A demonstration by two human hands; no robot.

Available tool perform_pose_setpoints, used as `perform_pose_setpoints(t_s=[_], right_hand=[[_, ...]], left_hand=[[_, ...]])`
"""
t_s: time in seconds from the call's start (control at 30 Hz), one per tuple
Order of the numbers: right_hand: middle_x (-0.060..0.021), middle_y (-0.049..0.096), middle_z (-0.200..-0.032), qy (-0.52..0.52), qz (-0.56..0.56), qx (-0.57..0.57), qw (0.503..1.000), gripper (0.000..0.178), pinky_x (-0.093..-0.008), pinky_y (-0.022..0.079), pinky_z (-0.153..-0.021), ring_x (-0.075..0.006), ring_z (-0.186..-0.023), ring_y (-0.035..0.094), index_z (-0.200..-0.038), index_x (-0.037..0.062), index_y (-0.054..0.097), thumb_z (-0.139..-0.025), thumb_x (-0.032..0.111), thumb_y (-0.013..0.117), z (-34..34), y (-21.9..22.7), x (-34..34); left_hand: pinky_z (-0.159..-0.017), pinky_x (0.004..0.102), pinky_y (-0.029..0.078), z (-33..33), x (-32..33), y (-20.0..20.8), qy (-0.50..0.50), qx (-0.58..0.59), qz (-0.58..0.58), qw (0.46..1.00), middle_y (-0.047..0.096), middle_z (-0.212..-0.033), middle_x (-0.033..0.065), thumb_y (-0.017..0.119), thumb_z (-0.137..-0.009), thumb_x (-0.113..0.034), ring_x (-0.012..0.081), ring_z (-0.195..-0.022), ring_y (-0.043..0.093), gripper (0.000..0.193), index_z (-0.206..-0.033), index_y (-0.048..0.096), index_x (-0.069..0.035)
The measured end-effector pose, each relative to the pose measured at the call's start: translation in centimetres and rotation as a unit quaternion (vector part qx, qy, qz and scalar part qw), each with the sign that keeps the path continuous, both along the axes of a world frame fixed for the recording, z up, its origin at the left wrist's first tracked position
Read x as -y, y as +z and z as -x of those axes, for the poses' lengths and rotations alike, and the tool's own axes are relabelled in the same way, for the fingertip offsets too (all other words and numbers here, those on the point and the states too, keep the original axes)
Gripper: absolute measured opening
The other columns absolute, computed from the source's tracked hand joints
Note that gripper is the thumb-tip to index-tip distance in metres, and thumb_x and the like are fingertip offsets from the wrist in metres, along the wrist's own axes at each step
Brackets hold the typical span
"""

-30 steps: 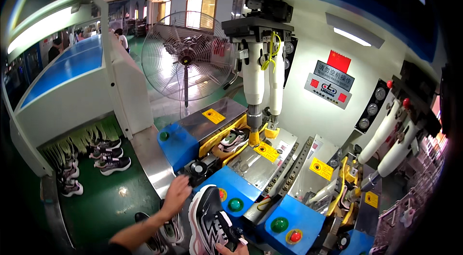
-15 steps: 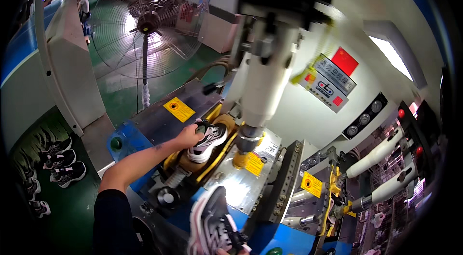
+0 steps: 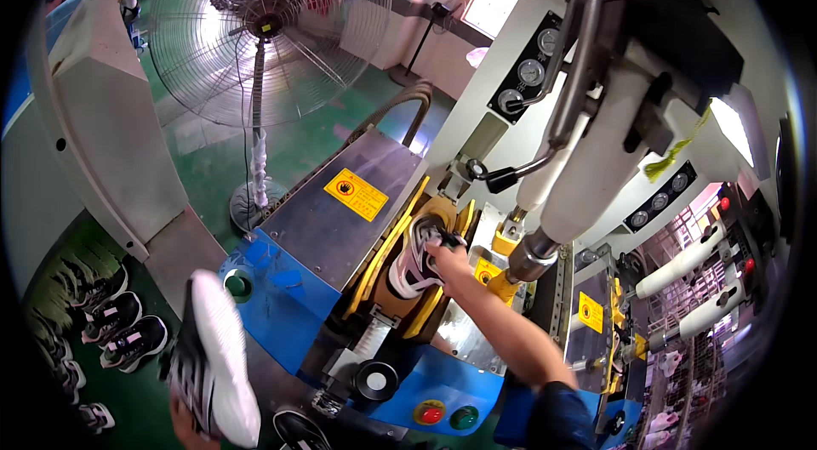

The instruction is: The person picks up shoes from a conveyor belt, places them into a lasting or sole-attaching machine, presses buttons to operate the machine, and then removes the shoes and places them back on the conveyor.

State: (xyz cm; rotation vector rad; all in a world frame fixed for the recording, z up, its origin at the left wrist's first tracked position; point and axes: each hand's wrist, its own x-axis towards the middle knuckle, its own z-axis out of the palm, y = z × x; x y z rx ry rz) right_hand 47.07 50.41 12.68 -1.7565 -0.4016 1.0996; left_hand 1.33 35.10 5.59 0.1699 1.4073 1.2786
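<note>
From the head view, your right hand (image 3: 448, 261) reaches into the blue press machine (image 3: 281, 297), its grip closed on the white and black sneaker (image 3: 414, 261) that sits in the yellow cradle (image 3: 383, 259) under the pressing column (image 3: 587, 169). Your left hand (image 3: 183, 424), low at the frame's edge, holds a second sneaker (image 3: 213, 361) sole outward. More sneakers (image 3: 119, 327) lie on the green floor, beside a standing fan (image 3: 264, 29).

A shoe (image 3: 414, 259) is seated in the press cradle (image 3: 400, 280), with the right hand (image 3: 448, 261) laid on it from the right. A second shoe (image 3: 214, 356) is held low at left by the left hand (image 3: 183, 420). A standing fan (image 3: 264, 25) is placed behind the machine. More shoes (image 3: 119, 327) are lined on the floor, far left. Two push buttons (image 3: 444, 414) are set at the machine's front edge.
</note>
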Motion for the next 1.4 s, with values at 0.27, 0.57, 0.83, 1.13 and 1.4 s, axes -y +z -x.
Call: perform_pose_setpoints(t_s=[0.27,0.57,0.83,1.13,1.4], right_hand=[[-0.0282,0.040,-0.119,0.002,-0.041,0.469,0.882,0.061,-0.0461,0.040,-0.092,-0.0439,-0.105,0.048,-0.126,-0.0059,0.032,-0.078,0.018,0.060,1.1,-8.3,-1.9],[-0.0275,0.047,-0.116,0.131,-0.082,0.439,0.885,0.058,-0.0435,0.040,-0.093,-0.0415,-0.110,0.047,-0.116,-0.0058,0.042,-0.079,0.035,0.062,1.5,-3.8,1.9],[-0.0280,0.047,-0.125,0.283,-0.100,0.725,0.620,0.075,-0.0445,0.042,-0.092,-0.0422,-0.113,0.049,-0.124,-0.0061,0.043,-0.070,0.036,0.072,4.0,-0.8,30.9],[-0.0259,0.046,-0.126,0.221,-0.335,-0.127,0.907,0.076,-0.0405,0.042,-0.092,-0.0399,-0.112,0.049,-0.133,-0.0021,0.030,-0.072,0.022,0.070,9.5,-3.0,38.4],[-0.0187,0.051,-0.119,0.360,-0.200,-0.163,0.897,0.056,-0.0349,0.044,-0.087,-0.0271,-0.107,0.052,-0.131,0.0016,0.038,-0.085,0.027,0.057,13.8,-4.5,46.8]], left_hand=[[-0.094,0.0370,0.041,0.8,12.4,-3.9,-0.011,-0.108,-0.065,0.992,0.044,-0.131,0.0206,0.056,-0.087,-0.013,0.0273,-0.113,0.048,0.053,-0.131,0.038,0.010],[-0.094,0.0357,0.040,-1.8,11.3,-0.4,-0.083,-0.096,-0.152,0.980,0.042,-0.133,0.0158,0.061,-0.082,-0.012,0.0254,-0.115,0.047,0.060,-0.133,0.036,0.007],[-0.093,0.0399,0.046,-9.3,14.8,0.7,0.034,0.179,-0.179,0.967,0.056,-0.121,0.0120,0.049,-0.089,-0.030,0.0278,-0.105,0.058,0.045,-0.126,0.047,-0.003],[-0.086,0.0319,0.046,-14.5,25.6,7.1,-0.250,-0.074,-0.170,0.950,0.059,-0.104,0.0115,0.054,-0.086,-0.011,0.0203,-0.092,0.058,0.043,-0.125,0.042,0.002],[-0.104,0.0397,0.027,-17.5,33.1,10.2,-0.310,-0.091,-0.422,0.847,0.041,-0.133,0.0146,0.058,-0.083,-0.052,0.0236,-0.125,0.039,0.083,-0.139,0.024,-0.001]])
